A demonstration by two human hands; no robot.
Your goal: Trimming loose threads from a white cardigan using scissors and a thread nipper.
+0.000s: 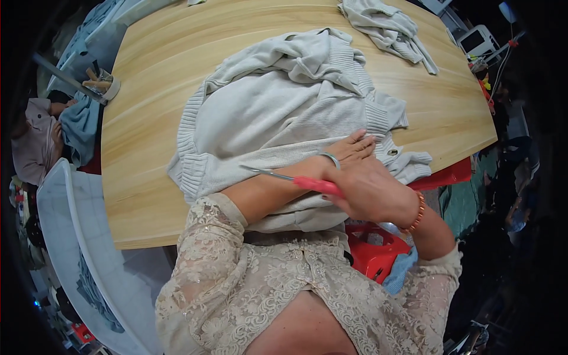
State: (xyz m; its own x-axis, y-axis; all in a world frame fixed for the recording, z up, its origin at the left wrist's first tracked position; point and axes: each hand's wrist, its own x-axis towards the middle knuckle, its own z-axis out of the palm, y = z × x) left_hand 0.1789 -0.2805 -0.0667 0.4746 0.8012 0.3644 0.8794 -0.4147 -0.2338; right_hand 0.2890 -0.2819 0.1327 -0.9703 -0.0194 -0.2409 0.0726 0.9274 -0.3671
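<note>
A pale grey knitted sweater with ribbed edges lies spread and partly bunched on the wooden table in front of me. My left hand, with a bangle at its wrist, rests flat on the sweater near a ribbed band, fingers stretched out. My right hand crosses over the left wrist and is closed round the red handle of a pair of scissors. Their metal blades point left, above my left forearm. A dark button-like spot shows on the knit just beyond my hands.
Another pale knitted garment lies at the table's far right. A small container of tools stands at the left edge. White bins hold blue fabric on the left, where another person handles blue cloth. A red stool sits beside me.
</note>
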